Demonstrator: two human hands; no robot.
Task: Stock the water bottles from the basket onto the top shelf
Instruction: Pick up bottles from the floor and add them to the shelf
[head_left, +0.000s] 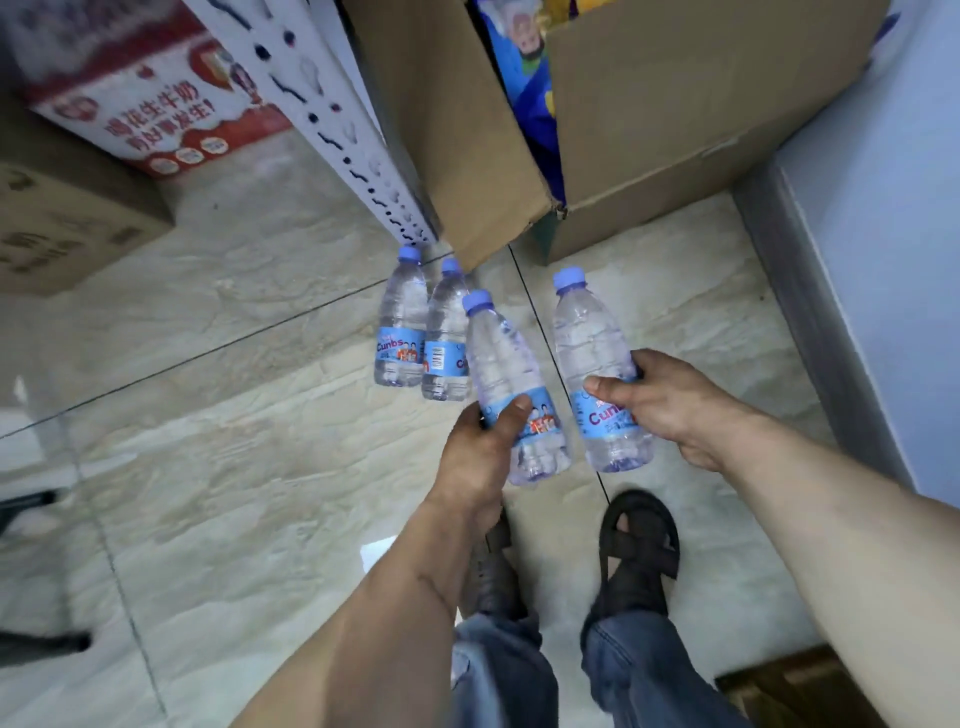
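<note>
- The left hand (480, 452) grips a clear plastic water bottle with a blue cap and blue label (511, 395), thumb across the label, fingers curled behind it.
- The right hand (657, 402) grips a second clear blue-capped water bottle (595, 364) around its middle, thumb over the label.
- Both held bottles are tilted, caps pointing away from the person, above the glossy beige tiled floor (234, 415).
- Two more clear blue-capped bottles (402, 322) stand upright on the floor, touching each other, just beside the foot of a white perforated shelf upright (332, 119).
- An open brown cardboard box (675, 130) sits beyond them; a red-and-white printed carton (150, 109) lies left.
- Black sandals (636, 540) and blue jeans show below.
</note>
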